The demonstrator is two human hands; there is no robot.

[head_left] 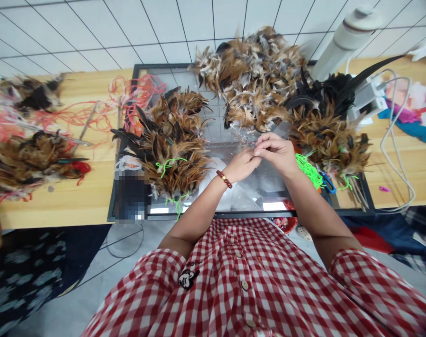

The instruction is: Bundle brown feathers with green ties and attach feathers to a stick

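My left hand (245, 164), with a beaded bracelet (224, 179) at the wrist, meets my right hand (276, 151) above a dark-framed glass panel (234, 150). The fingertips of both hands are pinched together; whatever is between them is too small or hidden to make out. Left of them lies a heap of brown and black feathers (177, 145) with green cord ends in it. Behind them rises a big pile of tan and grey feathers (256, 79). Right of my right hand are a bundle of bright green cord (309, 171) and more brown feathers (332, 138).
Blue-handled scissors (328, 182) lie beside the green cord. Tangled red cord (128, 100) and another feather heap (33, 159) are at left. A pale cylinder (348, 40) stands at back right, near a white cable (391, 135). Part of another person (23, 276) shows at left.
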